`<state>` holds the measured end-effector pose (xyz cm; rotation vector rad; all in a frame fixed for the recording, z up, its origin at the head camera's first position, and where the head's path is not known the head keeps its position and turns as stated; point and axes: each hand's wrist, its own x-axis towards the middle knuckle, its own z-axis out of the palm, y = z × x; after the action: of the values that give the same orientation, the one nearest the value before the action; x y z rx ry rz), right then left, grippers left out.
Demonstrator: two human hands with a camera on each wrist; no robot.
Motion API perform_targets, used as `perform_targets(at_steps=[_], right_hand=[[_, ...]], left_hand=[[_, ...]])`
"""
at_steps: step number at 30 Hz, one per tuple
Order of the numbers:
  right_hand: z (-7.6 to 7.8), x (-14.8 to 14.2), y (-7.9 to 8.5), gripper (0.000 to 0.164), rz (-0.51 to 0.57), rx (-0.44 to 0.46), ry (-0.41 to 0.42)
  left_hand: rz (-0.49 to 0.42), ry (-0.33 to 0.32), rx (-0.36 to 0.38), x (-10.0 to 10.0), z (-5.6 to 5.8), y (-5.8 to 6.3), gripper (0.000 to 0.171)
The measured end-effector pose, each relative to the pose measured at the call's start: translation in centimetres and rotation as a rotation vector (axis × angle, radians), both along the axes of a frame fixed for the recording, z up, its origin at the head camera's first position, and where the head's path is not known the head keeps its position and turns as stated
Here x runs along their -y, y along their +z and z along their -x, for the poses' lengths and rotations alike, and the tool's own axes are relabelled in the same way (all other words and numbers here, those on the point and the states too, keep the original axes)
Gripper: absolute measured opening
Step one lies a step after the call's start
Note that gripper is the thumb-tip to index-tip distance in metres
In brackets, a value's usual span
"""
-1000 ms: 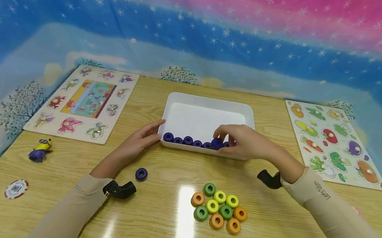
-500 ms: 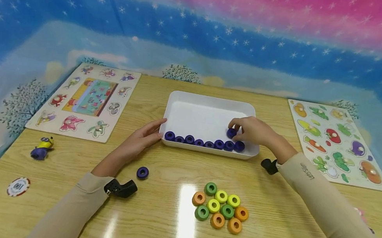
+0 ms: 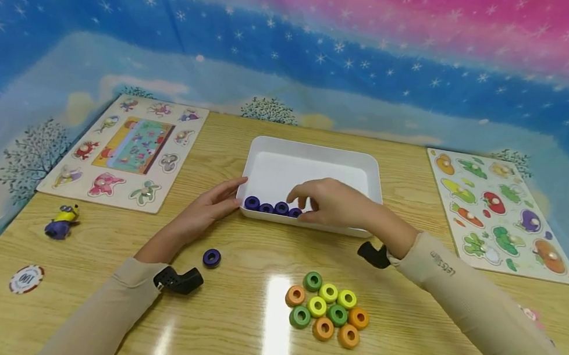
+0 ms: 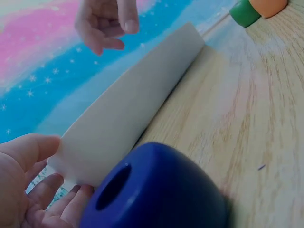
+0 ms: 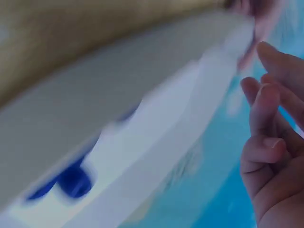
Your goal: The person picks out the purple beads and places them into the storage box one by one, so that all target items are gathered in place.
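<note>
A white tray (image 3: 313, 153) sits at the middle of the table, with dark purple rings (image 3: 252, 202) along its near wall. My left hand (image 3: 201, 212) touches the tray's left end with its thumb and fingertips. Over the near side of the tray, my right hand (image 3: 339, 204) has loosely bent fingers; the wrist views show nothing between them. It hides the right part of the row in the head view. In the right wrist view, a blurred purple ring (image 5: 76, 182) shows inside the tray. Another purple ring (image 3: 211, 258) lies on the table near my left wrist.
In front of the tray lies a cluster of green, yellow and orange rings (image 3: 327, 292). Picture boards flank it: an animal puzzle (image 3: 170, 179) at left and a vegetable puzzle (image 3: 475, 214) at right. A minion figure (image 3: 62, 222) and poker chip (image 3: 27, 279) are at far left.
My right hand carried a purple ring rightward in the tray, let go of it, then moved back left over the row with nothing held. My left hand stayed at the tray's end.
</note>
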<state>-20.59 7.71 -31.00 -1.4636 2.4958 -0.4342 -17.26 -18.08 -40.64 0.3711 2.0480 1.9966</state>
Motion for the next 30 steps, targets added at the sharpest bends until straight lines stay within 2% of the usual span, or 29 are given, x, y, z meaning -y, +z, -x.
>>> perform_targets(at_steps=[5, 8, 12, 15, 20, 22, 26, 30], right_hand=[[-2.1, 4.4, -0.7, 0.028, -0.094, 0.015, 0.151], [-3.2, 6.8, -1.2, 0.033, -0.178, 0.015, 0.197], [-4.2, 9.6, -2.4, 0.041, -0.272, -0.008, 0.275], [-4.5, 10.8, -3.3, 0.039, -0.283, -0.020, 0.342], [-4.8, 11.2, -3.7, 0.030, -0.250, 0.008, 0.400], [-4.9, 11.0, -3.8, 0.027, -0.245, 0.012, 0.414], [-5.1, 9.8, -3.5, 0.025, -0.233, 0.015, 0.411], [-4.8, 7.1, -2.2, 0.023, -0.180, 0.038, 0.348]], left_hand=[[-0.024, -0.024, 0.013, 0.0, 0.1, 0.0, 0.047], [-0.011, -0.031, 0.017, 0.1, 0.1, 0.1, 0.048], [-0.039, -0.038, 0.019, 0.2, -0.1, 0.0, 0.048], [-0.050, -0.044, 0.015, 0.1, -0.4, 0.5, 0.048], [-0.018, -0.042, 0.008, -0.2, -1.1, 1.9, 0.046], [-0.018, -0.039, 0.008, -0.2, -1.3, 2.1, 0.046], [-0.020, -0.032, 0.006, -0.1, -1.3, 2.2, 0.046], [-0.021, -0.039, 0.001, 0.0, -0.8, 1.5, 0.045]])
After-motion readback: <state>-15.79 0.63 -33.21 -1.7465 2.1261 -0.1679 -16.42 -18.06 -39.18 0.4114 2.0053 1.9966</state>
